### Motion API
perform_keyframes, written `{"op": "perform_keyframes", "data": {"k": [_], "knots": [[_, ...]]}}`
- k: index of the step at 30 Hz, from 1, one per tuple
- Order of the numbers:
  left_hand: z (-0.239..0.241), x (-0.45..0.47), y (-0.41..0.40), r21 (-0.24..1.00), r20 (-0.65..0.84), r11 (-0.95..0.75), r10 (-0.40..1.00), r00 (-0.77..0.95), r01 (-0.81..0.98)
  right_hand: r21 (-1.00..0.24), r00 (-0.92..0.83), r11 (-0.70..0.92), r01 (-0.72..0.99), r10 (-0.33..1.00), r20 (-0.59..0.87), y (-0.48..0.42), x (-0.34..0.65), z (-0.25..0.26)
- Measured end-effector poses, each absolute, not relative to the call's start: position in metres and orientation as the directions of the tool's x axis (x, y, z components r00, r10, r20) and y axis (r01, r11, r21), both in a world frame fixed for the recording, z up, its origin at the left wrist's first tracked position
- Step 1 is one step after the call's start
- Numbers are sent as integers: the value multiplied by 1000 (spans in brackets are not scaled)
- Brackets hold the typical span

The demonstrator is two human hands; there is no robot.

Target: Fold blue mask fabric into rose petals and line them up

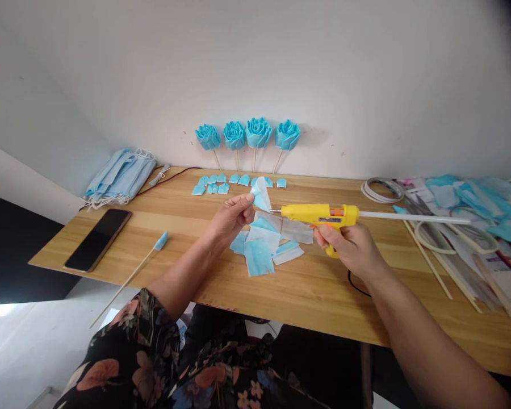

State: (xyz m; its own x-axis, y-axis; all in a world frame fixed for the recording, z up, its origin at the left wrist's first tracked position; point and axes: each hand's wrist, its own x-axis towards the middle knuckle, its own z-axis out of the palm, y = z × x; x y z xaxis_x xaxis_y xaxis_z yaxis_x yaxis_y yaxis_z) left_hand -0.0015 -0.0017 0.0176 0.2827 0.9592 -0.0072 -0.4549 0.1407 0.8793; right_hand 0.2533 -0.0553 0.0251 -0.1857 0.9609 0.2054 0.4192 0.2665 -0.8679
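Note:
My left hand (pixel 232 217) pinches a small folded blue-and-white mask piece (pixel 261 195) above the wooden table (pixel 196 272). My right hand (pixel 349 247) grips a yellow glue gun (pixel 319 214) by its handle, a white glue stick poking out of its back. The gun's metal nozzle points left, almost touching the held piece. Below both hands lie several cut mask pieces (pixel 264 244) in a loose pile.
Several blue fabric roses (pixel 247 135) on sticks lean against the wall, with small folded petals (pixel 221 183) in front. A mask stack (pixel 119 177) and a phone (pixel 97 238) lie left, beside a skewer with a blue tip (pixel 153 250). Scraps, sticks and cord clutter the right (pixel 451 227).

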Motion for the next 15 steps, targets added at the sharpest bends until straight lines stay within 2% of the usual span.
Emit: {"op": "perform_keyframes", "data": {"k": [5,9,12,15], "knots": [[19,-1,-2,863,-10,156,956,294,-481,-790,-175,301,534,954,245,-56,250,25],[18,-1,1,805,29,154,955,296,-574,-713,-196,327,620,945,263,-56,249,22],[16,-2,2,786,47,154,951,307,-599,-740,-153,301,602,952,263,-53,252,18],[16,-3,3,793,17,175,951,307,-584,-824,-71,247,510,967,246,-48,255,13]]}}
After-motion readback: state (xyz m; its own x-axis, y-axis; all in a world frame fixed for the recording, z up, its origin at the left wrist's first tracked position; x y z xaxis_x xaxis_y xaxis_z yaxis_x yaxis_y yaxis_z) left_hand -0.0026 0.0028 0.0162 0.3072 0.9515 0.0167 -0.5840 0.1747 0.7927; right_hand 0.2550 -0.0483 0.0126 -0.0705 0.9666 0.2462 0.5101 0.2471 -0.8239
